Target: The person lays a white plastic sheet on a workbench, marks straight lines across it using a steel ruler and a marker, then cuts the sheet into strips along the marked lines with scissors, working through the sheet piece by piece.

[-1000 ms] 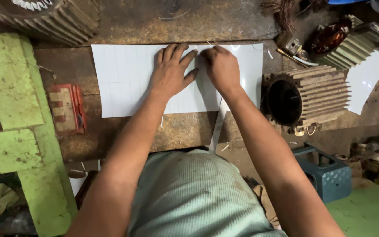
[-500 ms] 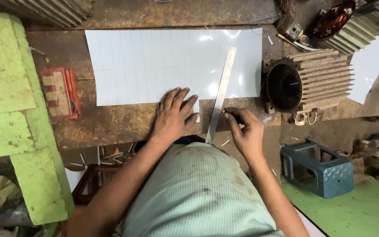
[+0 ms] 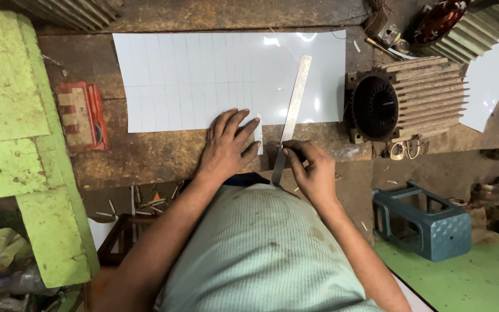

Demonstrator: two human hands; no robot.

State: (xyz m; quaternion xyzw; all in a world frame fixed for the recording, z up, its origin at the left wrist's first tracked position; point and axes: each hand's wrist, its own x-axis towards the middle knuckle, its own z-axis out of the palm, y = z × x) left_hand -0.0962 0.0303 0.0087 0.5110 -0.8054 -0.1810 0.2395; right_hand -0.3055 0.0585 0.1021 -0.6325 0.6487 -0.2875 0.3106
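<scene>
A white sheet (image 3: pixel 203 75) ruled with a faint grid lies flat on the worn wooden bench (image 3: pixel 145 156). A long steel ruler (image 3: pixel 294 92) lies slantwise across the sheet's right part, its near end past the sheet's edge. My left hand (image 3: pixel 229 144) rests palm down on the sheet's near edge, fingers spread, with a narrow white strip (image 3: pixel 259 134) by its fingertips. My right hand (image 3: pixel 313 170) is curled at the ruler's near end, with thumb and fingers pinched on it. Whether a small blade is also in that pinch is hidden.
A finned grey motor housing (image 3: pixel 411 98) stands right of the sheet, with more finned parts at the back right (image 3: pixel 463 34). A red block (image 3: pixel 82 115) lies to the left beside green painted wood (image 3: pixel 24 144). A blue-grey metal frame (image 3: pixel 428 219) stands on the floor.
Both hands have drawn back from the sheet's middle to its near edge. The ruler came up onto the sheet, and my right hand has closed on its near end.
</scene>
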